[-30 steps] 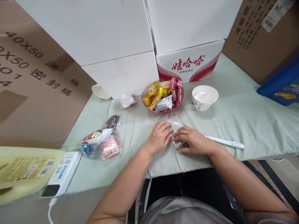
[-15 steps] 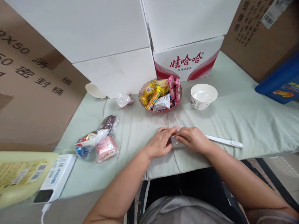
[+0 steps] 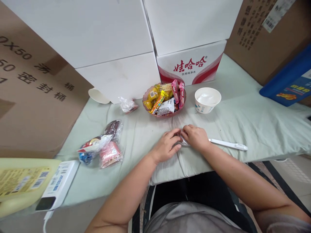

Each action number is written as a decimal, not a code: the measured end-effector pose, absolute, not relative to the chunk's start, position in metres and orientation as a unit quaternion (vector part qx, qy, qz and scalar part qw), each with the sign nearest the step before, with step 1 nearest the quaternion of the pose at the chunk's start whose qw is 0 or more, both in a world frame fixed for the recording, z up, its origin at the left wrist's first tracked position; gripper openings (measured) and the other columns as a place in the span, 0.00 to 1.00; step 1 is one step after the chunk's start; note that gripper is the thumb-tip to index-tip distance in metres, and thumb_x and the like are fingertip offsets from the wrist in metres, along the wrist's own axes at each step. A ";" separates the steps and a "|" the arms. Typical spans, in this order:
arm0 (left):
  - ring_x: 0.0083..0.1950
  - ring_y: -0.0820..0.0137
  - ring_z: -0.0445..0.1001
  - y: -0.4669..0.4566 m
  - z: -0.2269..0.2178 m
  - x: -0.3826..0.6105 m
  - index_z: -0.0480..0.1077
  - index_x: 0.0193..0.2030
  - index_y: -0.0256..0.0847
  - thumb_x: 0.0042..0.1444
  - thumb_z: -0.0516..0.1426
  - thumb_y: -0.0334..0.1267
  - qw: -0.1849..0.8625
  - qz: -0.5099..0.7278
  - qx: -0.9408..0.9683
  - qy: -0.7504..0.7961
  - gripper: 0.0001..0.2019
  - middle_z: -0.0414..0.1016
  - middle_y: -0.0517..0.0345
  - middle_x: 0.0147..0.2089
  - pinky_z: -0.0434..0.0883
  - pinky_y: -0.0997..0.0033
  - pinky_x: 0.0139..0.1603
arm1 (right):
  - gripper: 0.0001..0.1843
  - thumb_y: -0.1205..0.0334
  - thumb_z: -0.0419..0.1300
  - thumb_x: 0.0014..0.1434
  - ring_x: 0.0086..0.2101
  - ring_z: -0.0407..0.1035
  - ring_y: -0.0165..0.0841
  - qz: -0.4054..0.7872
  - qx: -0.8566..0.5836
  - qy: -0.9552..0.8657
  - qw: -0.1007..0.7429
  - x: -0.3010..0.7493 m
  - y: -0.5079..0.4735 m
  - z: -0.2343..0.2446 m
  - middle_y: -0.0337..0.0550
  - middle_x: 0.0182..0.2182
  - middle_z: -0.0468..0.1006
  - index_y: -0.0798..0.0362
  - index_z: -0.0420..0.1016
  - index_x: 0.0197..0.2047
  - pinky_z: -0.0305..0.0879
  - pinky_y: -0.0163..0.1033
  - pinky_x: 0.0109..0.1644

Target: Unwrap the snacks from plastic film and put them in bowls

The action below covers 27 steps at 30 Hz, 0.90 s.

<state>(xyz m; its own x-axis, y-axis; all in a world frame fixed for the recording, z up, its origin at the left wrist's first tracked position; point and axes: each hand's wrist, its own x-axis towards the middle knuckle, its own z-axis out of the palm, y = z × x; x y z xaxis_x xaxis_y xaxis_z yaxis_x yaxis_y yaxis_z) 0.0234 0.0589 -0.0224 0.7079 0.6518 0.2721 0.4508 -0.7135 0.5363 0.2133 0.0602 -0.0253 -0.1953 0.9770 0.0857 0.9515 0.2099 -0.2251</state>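
The left hand [image 3: 166, 147] and right hand [image 3: 196, 137] meet on the cloth-covered tabletop [image 3: 255, 123], directly in front of the pink snack bowl [image 3: 165, 115]. Each grip is pressed together, pinching a small clear plastic bag [image 3: 182, 140] between the hands. A white stick-shaped tool [image 3: 228, 144] lies front-right of the snack bowl. A white paper bowl [image 3: 207, 100] stands just right of it and a red-printed carton [image 3: 191, 66] behind it.

Tabletop [image 3: 255, 123], covered in pale green cloth. Centre: small clear bag [image 3: 182, 141]. Above it: snack dish [image 3: 165, 115] and paper bowl [image 3: 206, 108]. Right of centre: white stick [image 3: 228, 144]. Left: filled snack bags [image 3: 104, 145]. Upper frame: white cartons [image 3: 121, 77] and tipped paper cup [image 3: 97, 96].
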 end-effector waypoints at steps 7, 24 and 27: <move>0.58 0.59 0.66 0.062 -0.026 0.026 0.75 0.40 0.41 0.60 0.55 0.34 0.187 0.249 0.875 0.369 0.07 0.70 0.49 0.53 0.68 0.52 0.59 | 0.09 0.61 0.55 0.63 0.43 0.67 0.42 -0.006 -0.608 -0.734 0.302 0.237 0.060 -0.023 0.52 0.39 0.75 0.54 0.75 0.40 0.62 0.45 0.49; 0.51 0.63 0.71 0.068 -0.034 0.019 0.71 0.43 0.40 0.57 0.53 0.29 0.174 0.313 0.847 0.393 0.09 0.73 0.51 0.47 0.71 0.56 0.53 | 0.11 0.63 0.55 0.63 0.48 0.67 0.43 -0.048 -0.592 -0.742 0.311 0.284 0.113 0.060 0.51 0.43 0.76 0.52 0.78 0.43 0.63 0.45 0.50; 0.50 0.63 0.70 0.070 -0.031 0.020 0.71 0.42 0.41 0.58 0.53 0.30 0.177 0.296 0.853 0.391 0.08 0.73 0.52 0.46 0.71 0.56 0.53 | 0.12 0.66 0.56 0.61 0.48 0.68 0.42 0.014 -0.690 -0.718 0.089 0.295 0.161 0.075 0.53 0.44 0.75 0.55 0.78 0.44 0.62 0.43 0.48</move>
<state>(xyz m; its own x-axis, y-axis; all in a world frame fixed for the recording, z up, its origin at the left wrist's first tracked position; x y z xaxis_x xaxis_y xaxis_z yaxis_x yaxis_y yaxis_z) 0.0197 0.0697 -0.0314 0.5191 0.7717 0.3674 0.5614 -0.6320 0.5342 0.2945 0.1607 0.0747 -0.0315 0.9936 0.1084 0.9888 0.0468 -0.1417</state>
